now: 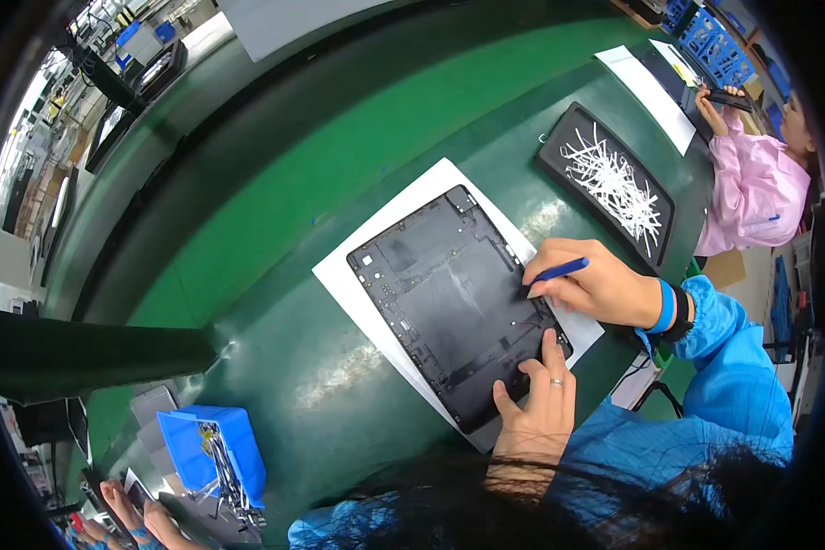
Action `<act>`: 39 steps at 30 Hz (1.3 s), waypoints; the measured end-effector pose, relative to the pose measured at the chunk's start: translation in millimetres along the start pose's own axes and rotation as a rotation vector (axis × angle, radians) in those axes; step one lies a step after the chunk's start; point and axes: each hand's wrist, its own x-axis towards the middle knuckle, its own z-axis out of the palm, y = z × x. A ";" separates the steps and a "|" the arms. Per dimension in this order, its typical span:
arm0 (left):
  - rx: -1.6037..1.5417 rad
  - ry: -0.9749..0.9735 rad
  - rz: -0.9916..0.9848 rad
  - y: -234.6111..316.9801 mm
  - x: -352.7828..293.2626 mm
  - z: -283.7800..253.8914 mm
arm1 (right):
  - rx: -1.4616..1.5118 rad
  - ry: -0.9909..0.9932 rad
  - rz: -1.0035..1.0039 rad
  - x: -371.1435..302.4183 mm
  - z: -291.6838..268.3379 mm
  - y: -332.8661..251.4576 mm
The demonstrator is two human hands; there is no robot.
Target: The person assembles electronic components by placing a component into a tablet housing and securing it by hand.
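Observation:
A black tablet or laptop shell [431, 302] lies open on a white sheet [335, 267], showing its inner side with small parts along the edges. My right hand [596, 282] pinches a slim blue pen-like tool [562, 269] at the shell's right edge. The tool's tip is hidden by the fingers. Fingers apart, my left hand [539, 403] lies on the near right corner of the shell and holds nothing. A thin reddish wire [525, 323] shows on the shell between the two hands. A blue band and a black strap circle my right wrist.
On the green table [312, 367], a black tray [561, 163] of loose white strips stands beyond my right hand. A blue bin [188, 449] with cables is at the lower left. A co-worker in pink [756, 188] holds a black object at the right; another person's hands [142, 513] show lower left.

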 end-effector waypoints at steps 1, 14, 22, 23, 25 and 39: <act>-0.008 0.018 0.000 -1.1 -0.5 0.9 | -0.055 0.005 -0.099 1.6 1.2 2.2; -0.010 0.052 0.004 2.0 -2.0 7.0 | -0.054 0.050 -0.167 27.4 -7.8 1.7; -0.013 0.026 0.021 -0.3 -0.6 2.9 | -0.086 -0.021 -0.188 41.8 -13.1 -0.7; -0.014 0.026 0.026 -0.7 -0.2 2.6 | -0.089 -0.017 -0.187 43.9 -14.5 -2.4; -0.010 0.021 0.031 -0.6 0.0 1.9 | -0.062 -0.025 -0.099 48.9 -16.7 -6.1; -0.015 -0.018 0.037 1.5 -0.3 1.5 | 0.002 0.166 -0.037 100.0 -14.3 6.8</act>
